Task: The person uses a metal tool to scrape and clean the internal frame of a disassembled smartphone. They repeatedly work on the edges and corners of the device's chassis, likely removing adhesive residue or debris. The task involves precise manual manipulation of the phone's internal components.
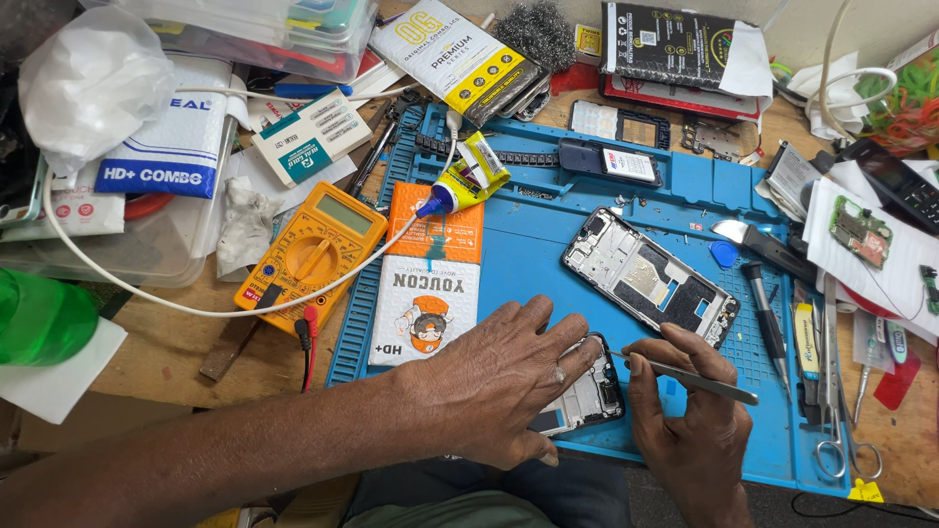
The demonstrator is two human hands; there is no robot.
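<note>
A small opened black phone body (587, 396) is pinned flat on the blue silicone mat (548, 244) under the left hand (499, 386), near centre. Slim metal tweezers (685, 376), pinched in the right hand (690, 420), point left at its right edge.

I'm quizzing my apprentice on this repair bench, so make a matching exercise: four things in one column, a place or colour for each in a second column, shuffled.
Things:
1. multimeter
2. tweezers
3. phone frame
4. glue tube

Descriptions:
A. held in the right hand
B. lying open on the blue mat, beyond both hands
C. orange-yellow, left of the mat
D. yellow tube with a blue nozzle

Pairs: 1-C, 2-A, 3-B, 4-D
</note>
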